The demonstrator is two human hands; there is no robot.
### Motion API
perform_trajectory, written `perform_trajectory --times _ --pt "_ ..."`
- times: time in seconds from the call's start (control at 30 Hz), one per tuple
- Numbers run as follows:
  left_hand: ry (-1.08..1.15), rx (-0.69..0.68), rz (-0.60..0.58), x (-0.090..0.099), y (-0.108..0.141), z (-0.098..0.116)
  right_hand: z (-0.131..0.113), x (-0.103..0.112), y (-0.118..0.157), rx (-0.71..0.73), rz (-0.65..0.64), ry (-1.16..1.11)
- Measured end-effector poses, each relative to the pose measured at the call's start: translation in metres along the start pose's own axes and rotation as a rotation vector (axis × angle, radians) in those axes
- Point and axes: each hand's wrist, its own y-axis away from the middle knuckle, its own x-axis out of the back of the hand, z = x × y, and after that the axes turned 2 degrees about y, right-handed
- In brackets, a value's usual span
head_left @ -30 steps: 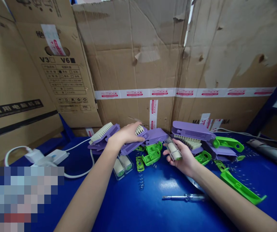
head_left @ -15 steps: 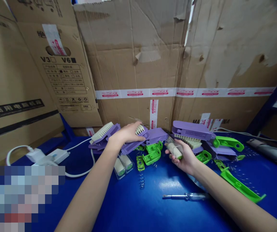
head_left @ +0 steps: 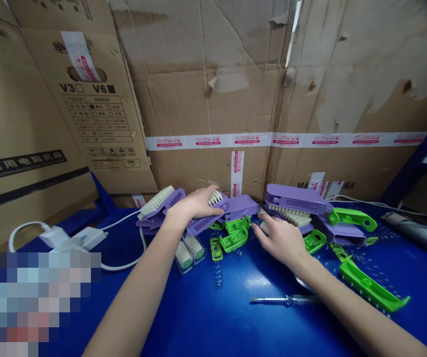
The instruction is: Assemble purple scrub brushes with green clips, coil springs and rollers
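Cardboard (head_left: 198, 99) is standing behind a blue tabletop (head_left: 206, 322). Far left, a white adapter (head_left: 55, 237) is lying beside its cable. Next, the left brush (head_left: 157, 203) is resting bristles-up, with two cased rollers (head_left: 191, 253) sitting nearer the person. Left hand (head_left: 194, 203) is grasping the held brush (head_left: 216, 198), thumb and fingers straddling it. Green parts (head_left: 234, 240) are lying mid-table, spring (head_left: 218, 275) just in front. Screwdriver (head_left: 287, 300) is pointing left. Right hand (head_left: 282, 240) is curling over a pale piece (head_left: 264, 226), mostly hidden; can't tell if it's gripping. Right brush (head_left: 295, 198) is lying just behind that hand; a green handle (head_left: 373, 287) is sitting farther right. My read: left is steadying, so pinching the purple body beats pressing bristles. Right is working in a tight gap; a light fingertip hold, wrist high, should avoid dragging neighbours.
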Motion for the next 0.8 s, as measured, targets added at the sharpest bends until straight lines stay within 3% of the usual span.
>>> perform_trajectory --times 0.17,0.8 --pt "-0.008 0.029 -0.052 0.002 0.0002 0.0007 0.0031 0.0039 -0.002 -0.029 -0.071 0.136" --pt "0.013 0.091 -0.138 0.0071 0.0027 0.004 0.0039 0.0092 -0.0048 -0.077 -0.137 0.139"
